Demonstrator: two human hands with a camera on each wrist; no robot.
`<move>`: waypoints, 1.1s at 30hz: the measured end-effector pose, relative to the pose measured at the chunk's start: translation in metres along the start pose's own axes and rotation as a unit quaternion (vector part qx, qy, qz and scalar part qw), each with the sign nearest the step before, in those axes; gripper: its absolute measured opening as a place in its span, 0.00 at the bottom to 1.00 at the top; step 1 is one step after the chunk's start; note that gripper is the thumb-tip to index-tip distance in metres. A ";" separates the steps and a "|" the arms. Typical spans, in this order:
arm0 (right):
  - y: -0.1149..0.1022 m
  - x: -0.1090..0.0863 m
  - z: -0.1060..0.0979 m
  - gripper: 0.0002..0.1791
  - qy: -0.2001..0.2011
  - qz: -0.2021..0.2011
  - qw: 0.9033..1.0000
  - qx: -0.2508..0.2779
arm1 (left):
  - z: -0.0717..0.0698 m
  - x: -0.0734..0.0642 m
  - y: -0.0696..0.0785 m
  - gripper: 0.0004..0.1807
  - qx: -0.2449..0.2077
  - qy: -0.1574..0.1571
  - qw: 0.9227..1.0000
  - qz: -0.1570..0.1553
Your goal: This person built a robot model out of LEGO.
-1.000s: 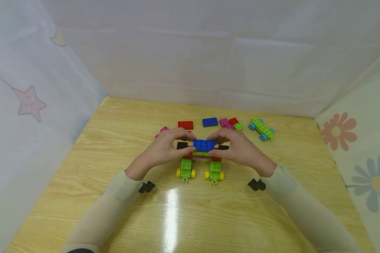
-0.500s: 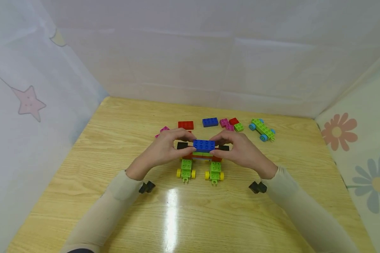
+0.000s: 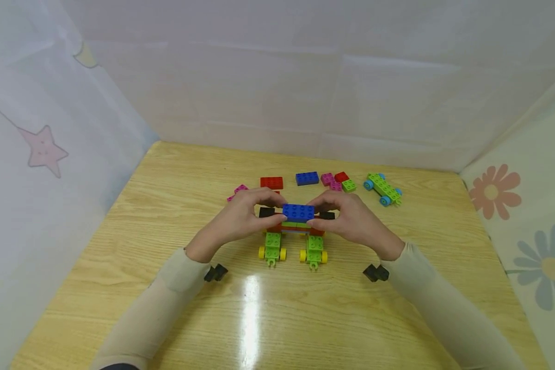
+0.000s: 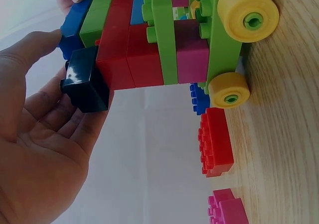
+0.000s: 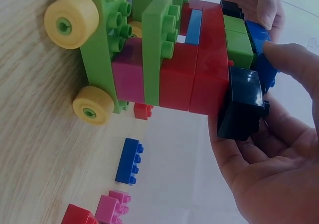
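In the head view a blue brick (image 3: 298, 212) tops a model built of toy bricks. My left hand (image 3: 247, 213) pinches its left end between thumb and fingers. At its right end my right hand (image 3: 347, 215) does the same. Beneath it, in the left wrist view, come green bricks (image 4: 96, 19), red bricks (image 4: 122, 40) and a black brick (image 4: 85, 77) jutting out at the side. A purple brick (image 4: 192, 52) lies lower down. Two green wheeled bases (image 3: 272, 247) with yellow wheels (image 5: 72, 20) carry the model on the table.
Behind the model lie a red brick (image 3: 271, 183), a blue brick (image 3: 307, 178) and pink bricks (image 3: 240, 188). Small pink, red and green bricks (image 3: 349, 185) cluster farther right. A green car base (image 3: 384, 189) with blue wheels stands at the back right of the wooden table (image 3: 189, 318).
My right hand has shifted very slightly to the right on the blue brick. Otherwise the hands and the model look the same.
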State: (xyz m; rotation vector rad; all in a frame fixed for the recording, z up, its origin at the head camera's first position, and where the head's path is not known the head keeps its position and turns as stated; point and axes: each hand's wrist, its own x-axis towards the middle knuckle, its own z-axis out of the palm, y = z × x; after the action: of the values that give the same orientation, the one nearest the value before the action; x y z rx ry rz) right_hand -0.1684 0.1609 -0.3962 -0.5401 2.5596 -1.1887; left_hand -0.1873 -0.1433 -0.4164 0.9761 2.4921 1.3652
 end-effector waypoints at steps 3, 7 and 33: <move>0.000 0.000 0.001 0.20 0.003 -0.002 1.000 0.000 | 0.000 0.000 0.000 0.15 -0.002 -0.001 1.000 -0.004; 0.001 0.000 0.003 0.19 0.007 -0.005 1.000 0.001 | 0.000 -0.001 0.000 0.15 -0.001 -0.002 1.000 -0.009; 0.001 -0.004 0.007 0.21 0.017 -0.019 1.000 -0.010 | 0.002 -0.002 0.000 0.15 0.019 0.006 1.000 0.000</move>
State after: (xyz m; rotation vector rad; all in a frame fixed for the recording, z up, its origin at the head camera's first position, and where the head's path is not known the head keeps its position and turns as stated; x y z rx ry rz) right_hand -0.1623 0.1581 -0.4010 -0.5793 2.6037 -1.1947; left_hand -0.1852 -0.1434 -0.4178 0.9785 2.5348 1.3319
